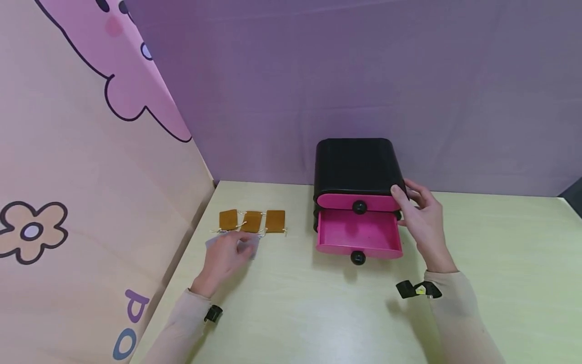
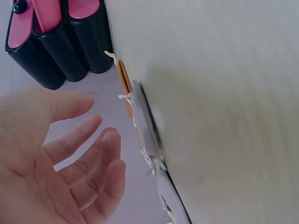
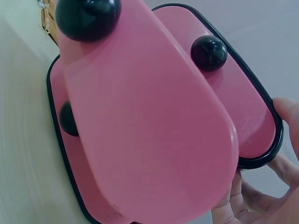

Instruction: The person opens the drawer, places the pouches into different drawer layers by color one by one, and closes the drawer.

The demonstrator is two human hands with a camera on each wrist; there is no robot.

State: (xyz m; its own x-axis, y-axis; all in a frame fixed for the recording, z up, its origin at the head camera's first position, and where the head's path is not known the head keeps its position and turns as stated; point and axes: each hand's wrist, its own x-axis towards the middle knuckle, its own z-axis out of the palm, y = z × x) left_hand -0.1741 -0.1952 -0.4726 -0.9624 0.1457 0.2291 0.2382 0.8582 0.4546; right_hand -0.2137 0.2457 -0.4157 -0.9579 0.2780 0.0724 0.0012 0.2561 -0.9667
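My left hand (image 1: 225, 255) hovers over grey drawstring pouches (image 1: 254, 247), partly covering them in the head view. In the left wrist view its fingers are loosely bent with nothing between them, and a gap separates them from the grey pouches (image 2: 145, 121). Just beyond lie three brown drawstring pouches (image 1: 275, 221) in a row. With my right hand (image 1: 425, 222) I hold the right side of a small black drawer cabinet (image 1: 356, 164), thumb at its upper front corner. The cabinet's pink middle drawer (image 1: 359, 227) is pulled out, and its inside shows bare.
The pale table (image 1: 309, 313) meets a purple backdrop (image 1: 291, 91) behind the cabinet. At the left stands a printed panel (image 1: 100, 192) with a flower. Black round knobs (image 1: 359, 207) stick out from the drawer fronts.
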